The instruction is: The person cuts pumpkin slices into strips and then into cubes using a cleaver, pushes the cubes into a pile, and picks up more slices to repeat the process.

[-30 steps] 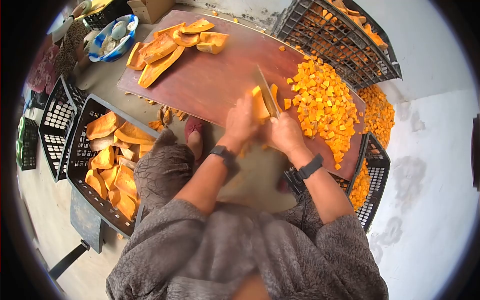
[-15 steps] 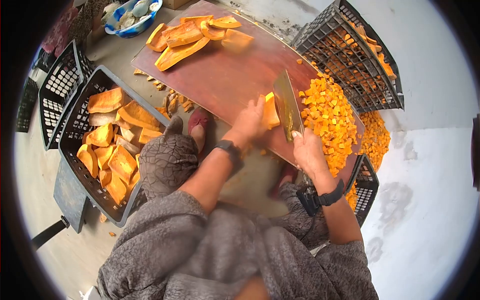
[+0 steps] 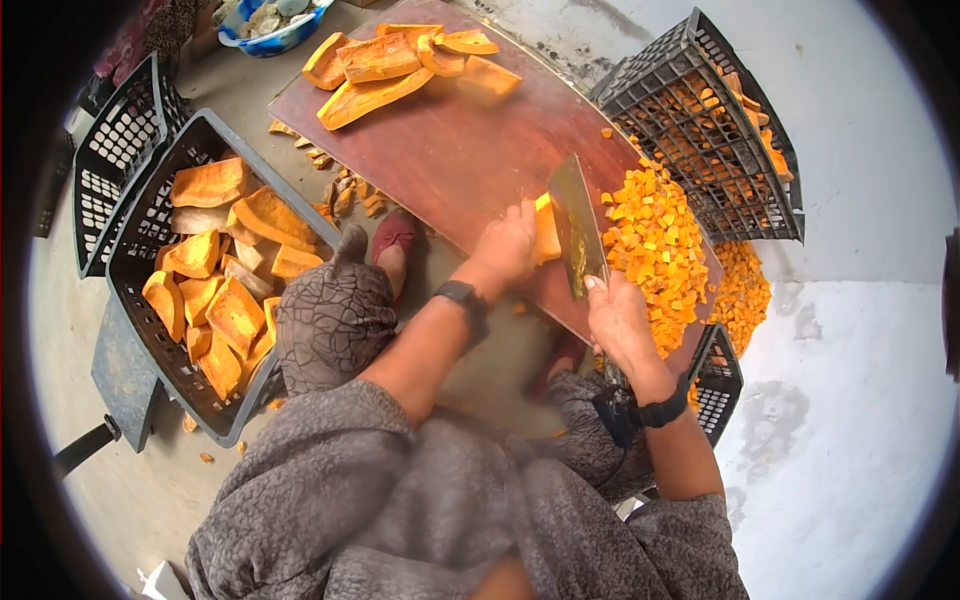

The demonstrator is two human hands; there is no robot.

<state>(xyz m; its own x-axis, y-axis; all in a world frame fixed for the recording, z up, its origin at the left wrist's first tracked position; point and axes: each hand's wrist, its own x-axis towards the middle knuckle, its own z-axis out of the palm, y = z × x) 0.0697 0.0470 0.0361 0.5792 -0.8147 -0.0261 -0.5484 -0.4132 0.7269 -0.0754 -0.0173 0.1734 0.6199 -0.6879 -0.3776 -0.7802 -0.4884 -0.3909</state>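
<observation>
Ref: clock centred on held pc; 12 = away from wearer.
R hand (image 3: 620,318): 5 o'clock, closed round knife handle, mostly hidden.
L hand (image 3: 512,240): 9 o'clock, fingers curled snug on pc; far side of grip can't tell.
Held pc: thick orange squash-like block (image 3: 547,232), nr board's near edge.
Blade: broad grey metal cleaver (image 3: 578,228), 3 o'clock, just beside pc; contact unclear.
Cut risk: L fingers v. close to blade; slippery pc or skewed stroke could nick them.
Spill risk: small orange cubes (image 3: 655,250), 3 o'clock, reach board edge; wrist/blade bump could shove some off.
Board: flat red-brown sheet (image 3: 430,165) under pc + cubes.
In way: patterned dark trouser knee (image 3: 335,315), 8 o'clock, btwn board and black mesh crate (image 3: 142,240) of orange slabs, 9 o'clock.
Far R: tilted black slatted crate (image 3: 690,150), 2 o'clock, crowds board edge.
Far L: uncut orange slabs (image 3: 380,60), 11 o'clock; blue-white basin (image 3: 270,42), 10 o'clock.
</observation>
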